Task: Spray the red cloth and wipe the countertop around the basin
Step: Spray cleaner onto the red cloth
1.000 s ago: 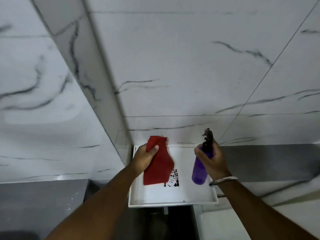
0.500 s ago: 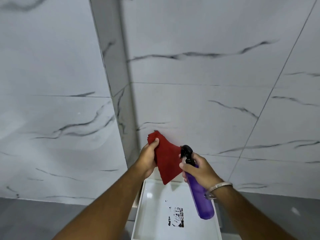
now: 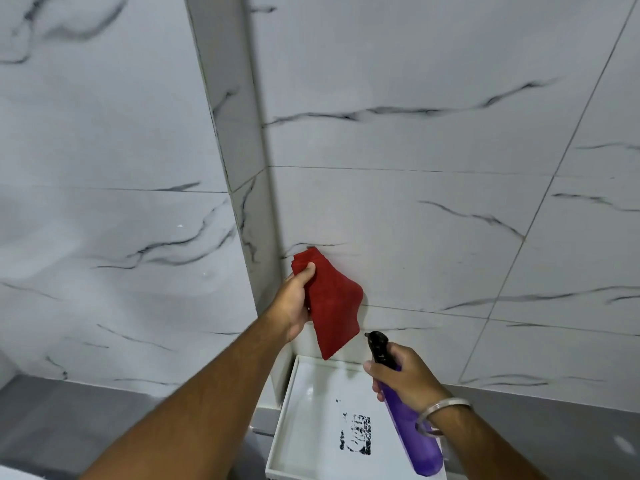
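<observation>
Our left hand (image 3: 294,306) pinches one folded red cloth (image 3: 332,306), thumb on top, cloth hanging in the air above the basin's far rim, in front of the tiled wall (image 3: 415,220). Our right hand (image 3: 408,379) is wrapped tight around one purple spray bottle (image 3: 419,441), black nozzle (image 3: 379,344) aimed up toward the cloth. One metal bangle (image 3: 440,414) on the right wrist. One white rectangular basin (image 3: 311,427) below; a black printed mark (image 3: 356,433) inside it, unreadable. Grey countertop (image 3: 69,427) on both sides.
</observation>
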A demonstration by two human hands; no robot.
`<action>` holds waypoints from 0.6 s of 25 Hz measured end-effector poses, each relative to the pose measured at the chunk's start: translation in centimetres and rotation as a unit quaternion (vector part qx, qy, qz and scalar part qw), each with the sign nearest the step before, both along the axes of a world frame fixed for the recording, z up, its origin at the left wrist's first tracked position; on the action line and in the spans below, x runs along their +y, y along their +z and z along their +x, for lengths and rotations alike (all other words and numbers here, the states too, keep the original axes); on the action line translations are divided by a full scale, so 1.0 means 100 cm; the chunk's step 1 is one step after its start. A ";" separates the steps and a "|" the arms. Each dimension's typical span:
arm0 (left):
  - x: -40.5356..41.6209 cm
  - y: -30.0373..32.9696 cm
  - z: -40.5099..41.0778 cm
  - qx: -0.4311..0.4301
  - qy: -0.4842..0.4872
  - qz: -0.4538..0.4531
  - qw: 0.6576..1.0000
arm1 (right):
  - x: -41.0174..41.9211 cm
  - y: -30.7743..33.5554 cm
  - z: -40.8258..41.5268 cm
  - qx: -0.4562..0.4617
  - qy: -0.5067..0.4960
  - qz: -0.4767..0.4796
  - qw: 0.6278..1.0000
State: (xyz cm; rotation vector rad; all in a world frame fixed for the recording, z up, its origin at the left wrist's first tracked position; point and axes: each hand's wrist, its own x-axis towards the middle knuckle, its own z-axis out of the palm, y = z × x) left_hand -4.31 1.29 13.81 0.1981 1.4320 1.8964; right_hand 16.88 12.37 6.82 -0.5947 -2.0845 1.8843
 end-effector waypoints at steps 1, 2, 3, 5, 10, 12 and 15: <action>0.000 0.000 0.000 0.003 0.000 -0.002 1.000 | -0.001 0.000 0.000 0.002 -0.001 -0.001 1.000; -0.001 0.000 0.001 0.007 -0.002 -0.005 1.000 | -0.002 0.002 -0.001 0.009 -0.001 -0.007 1.000; -0.001 0.001 0.002 0.012 -0.004 -0.007 1.000 | -0.002 0.007 -0.003 0.015 0.005 -0.013 1.000; -0.002 -0.001 0.004 0.020 -0.008 -0.012 1.000 | -0.001 0.020 -0.011 0.032 0.017 -0.013 0.999; -0.008 -0.002 0.011 0.029 -0.014 -0.011 0.999 | 0.004 0.051 -0.033 0.056 0.024 -0.021 0.998; -0.010 0.000 0.013 0.028 -0.006 -0.008 1.000 | 0.005 0.052 -0.035 0.054 0.029 -0.012 0.998; -0.012 0.000 0.015 0.024 0.015 -0.007 1.000 | 0.004 0.039 -0.031 0.055 0.048 -0.018 0.997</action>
